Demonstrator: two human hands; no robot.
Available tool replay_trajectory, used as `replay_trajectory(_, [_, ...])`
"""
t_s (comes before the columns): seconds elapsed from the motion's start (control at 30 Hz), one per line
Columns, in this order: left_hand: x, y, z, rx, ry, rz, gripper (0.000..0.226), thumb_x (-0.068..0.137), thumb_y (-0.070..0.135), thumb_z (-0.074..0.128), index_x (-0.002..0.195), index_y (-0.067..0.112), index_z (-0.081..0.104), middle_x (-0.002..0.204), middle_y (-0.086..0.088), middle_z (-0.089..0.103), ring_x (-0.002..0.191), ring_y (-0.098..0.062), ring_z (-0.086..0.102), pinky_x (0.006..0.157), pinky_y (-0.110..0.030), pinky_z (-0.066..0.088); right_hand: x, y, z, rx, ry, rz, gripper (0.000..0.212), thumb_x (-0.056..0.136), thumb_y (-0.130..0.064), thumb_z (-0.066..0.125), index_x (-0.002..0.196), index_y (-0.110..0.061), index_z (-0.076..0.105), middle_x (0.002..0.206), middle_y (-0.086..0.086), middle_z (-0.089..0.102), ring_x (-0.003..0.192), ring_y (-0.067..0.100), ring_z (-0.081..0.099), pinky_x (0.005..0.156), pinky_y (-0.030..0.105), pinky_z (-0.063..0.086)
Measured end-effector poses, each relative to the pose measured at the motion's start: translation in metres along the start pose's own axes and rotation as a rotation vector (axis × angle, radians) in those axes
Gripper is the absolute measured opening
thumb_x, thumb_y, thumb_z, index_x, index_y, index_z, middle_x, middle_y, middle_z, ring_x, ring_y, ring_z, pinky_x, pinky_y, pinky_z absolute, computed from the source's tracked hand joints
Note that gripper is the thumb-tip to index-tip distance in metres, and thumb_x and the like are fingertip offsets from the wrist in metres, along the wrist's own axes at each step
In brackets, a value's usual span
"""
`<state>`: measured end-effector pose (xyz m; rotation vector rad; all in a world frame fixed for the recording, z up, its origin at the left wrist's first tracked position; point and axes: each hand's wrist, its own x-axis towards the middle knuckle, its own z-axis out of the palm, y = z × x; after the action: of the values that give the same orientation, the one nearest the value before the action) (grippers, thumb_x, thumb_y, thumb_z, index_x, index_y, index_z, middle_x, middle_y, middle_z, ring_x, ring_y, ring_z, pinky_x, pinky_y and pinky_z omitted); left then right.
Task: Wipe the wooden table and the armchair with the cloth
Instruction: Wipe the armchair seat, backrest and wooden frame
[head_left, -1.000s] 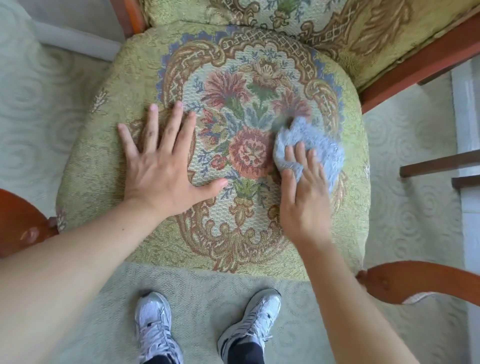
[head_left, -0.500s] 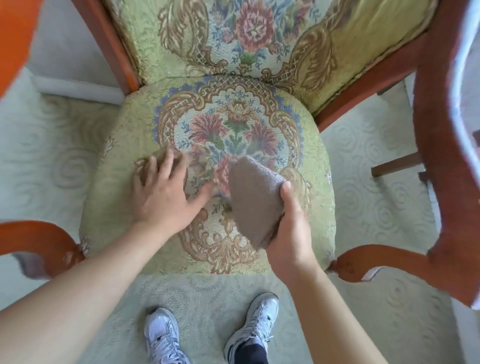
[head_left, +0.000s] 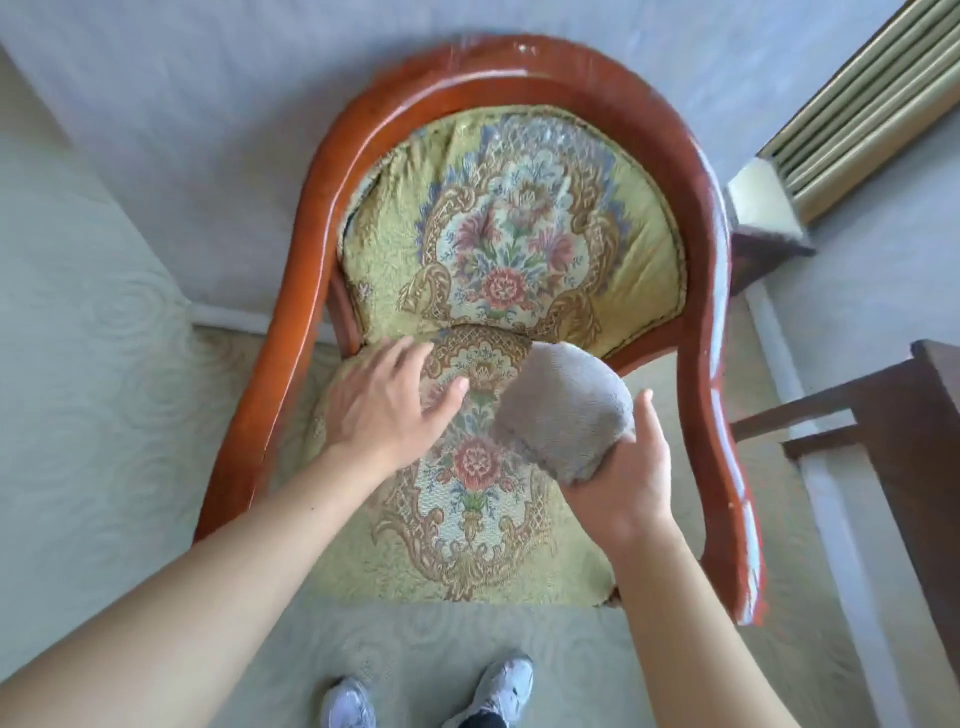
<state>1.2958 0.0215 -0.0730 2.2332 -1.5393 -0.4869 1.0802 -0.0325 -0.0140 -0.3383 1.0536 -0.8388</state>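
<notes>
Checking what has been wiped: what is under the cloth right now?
The cloth, held up by the right hand, hangs over the armchair seat's floral fabric; the patch directly beneath is hidden.

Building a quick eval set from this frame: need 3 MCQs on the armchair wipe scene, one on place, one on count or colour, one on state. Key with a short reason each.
1. Where is the cloth?
A. Spread flat on the seat
B. Held in the right hand above the seat
C. Draped over the backrest frame

2. How many shoes show at the bottom edge?
A. None
B. One
C. Two

3. What is the left hand doing?
A. Fingers extended over the back of the seat cushion, holding nothing
B. Gripping the wooden armrest
C. Pinching a corner of the cloth

Key:
1 B: the right hand's fingers curl under the bunched grey-brown cloth, which is lifted clear of the upholstery.
2 C: a left shoe and a right shoe are both visible on the carpet.
3 A: the fingers are straight over the cushion, apart from the cloth.
</notes>
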Motion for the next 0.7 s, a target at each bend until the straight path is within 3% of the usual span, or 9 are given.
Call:
replay_trajectory(0.1, [0.015,0.007,-0.026,-0.030,0.045,0.011,0.088,0.089,0.074,0.018,0.146,0.013,0.046,0.154,-0.006,0.046,0.142,-0.023,0.040,0.117,-0.048,0.031,-0.003,-0.019,0.018,0.073,-0.006,0.011,0.064,0.097,-0.063,0.039,0.133,-0.013,0.058,0.128,0.016,0.068,0.121,0.032,0.063,0.107,0.047,0.045])
replay_trajectory(0.33, [0.074,0.019,-0.058,0.082,0.058,-0.010,0.095,0.087,0.082,0.012,0.153,0.017,0.033,0.156,-0.007,0.040,0.142,-0.025,0.038,0.116,-0.048,0.035,0.030,-0.070,0.050,0.156,-0.046,0.021,0.060,0.093,-0.054,0.055,0.139,-0.014,0.055,0.134,0.017,0.064,0.123,0.037,0.061,0.110,0.055,0.041])
replay_trajectory(0.57, [0.179,0.028,-0.094,0.238,0.314,-0.036,0.090,0.091,0.074,0.034,0.154,0.009,0.030,0.157,-0.014,0.036,0.144,-0.032,0.033,0.119,-0.047,0.029,0.102,-0.129,0.058,0.179,-0.074,0.035,0.054,0.090,-0.051,0.057,0.125,-0.011,0.067,0.128,0.015,0.068,0.113,0.035,0.068,0.105,0.053,0.044])
replay_trajectory(0.7, [0.223,0.020,-0.101,0.214,0.420,-0.112,0.102,0.084,0.081,0.039,0.157,0.011,0.021,0.163,-0.011,0.025,0.150,-0.031,0.024,0.119,-0.050,0.027,0.136,-0.165,0.054,0.173,-0.156,0.011,0.059,0.086,-0.052,0.060,0.130,-0.012,0.062,0.128,0.014,0.068,0.115,0.034,0.067,0.100,0.052,0.049])
